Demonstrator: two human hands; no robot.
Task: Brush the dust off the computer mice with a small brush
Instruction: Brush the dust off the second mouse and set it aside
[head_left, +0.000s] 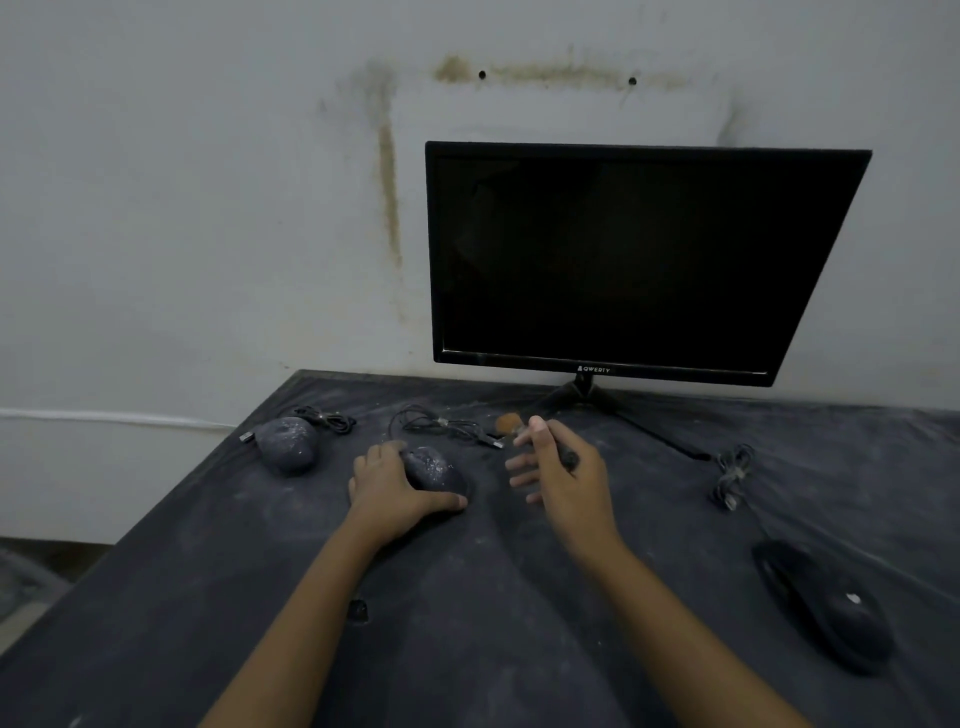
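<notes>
My left hand (390, 488) grips a dusty black mouse (435, 467) from its left side, thumb stretched along its near edge. My right hand (563, 470) holds a small brush (511, 423) by its dark handle; the orange bristles point up and left, a little above the cloth and to the right of that mouse. A second dusty mouse (288, 444) lies further left. A third black mouse (826, 605), with little dust, lies at the near right.
A black monitor (634, 260) on a thin stand rises behind the hands. The table wears a dark dusty cloth (493, 597). Coiled mouse cables (452, 426) lie behind the mice, another coiled cable (732, 475) at right. The table's left edge drops off.
</notes>
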